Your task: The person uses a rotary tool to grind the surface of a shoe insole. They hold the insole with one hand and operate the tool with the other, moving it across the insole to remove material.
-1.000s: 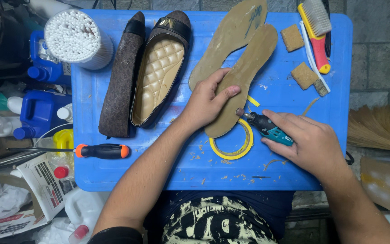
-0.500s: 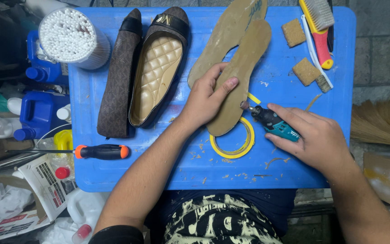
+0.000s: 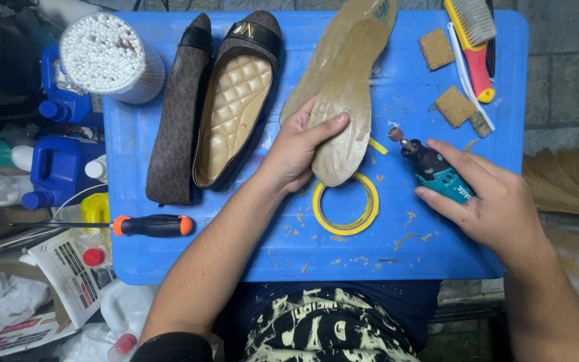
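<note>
**Sole pinned, grinder held off to the side**

At the far left a tub of cotton swabs (image 3: 110,55) is noted, then a pair of brown flat shoes (image 3: 219,107) laid side by side on the blue tray (image 3: 263,248), with a screwdriver (image 3: 152,225) below them.

The left hand (image 3: 299,151) is closed over the near end of a tan sole (image 3: 346,100), thumb laid across its face, pressing it flat. A second sole is seen partly beneath it. A ring of yellow tape (image 3: 345,204) lies just under the heel.

The right hand (image 3: 487,201) is wrapped around a teal rotary tool (image 3: 430,164); its sanding drum is pointed at the sole but held apart from it.

Risks judged: the thumb sits near the edge facing the drum and could be grazed if the tool skips; the sole could shift on the tape ring under side pressure.

The sole looks thin, scuffed, roughened in patches; shavings are scattered about the tray. Brushes (image 3: 474,40) and sanding blocks (image 3: 454,104) are at the right.
</note>
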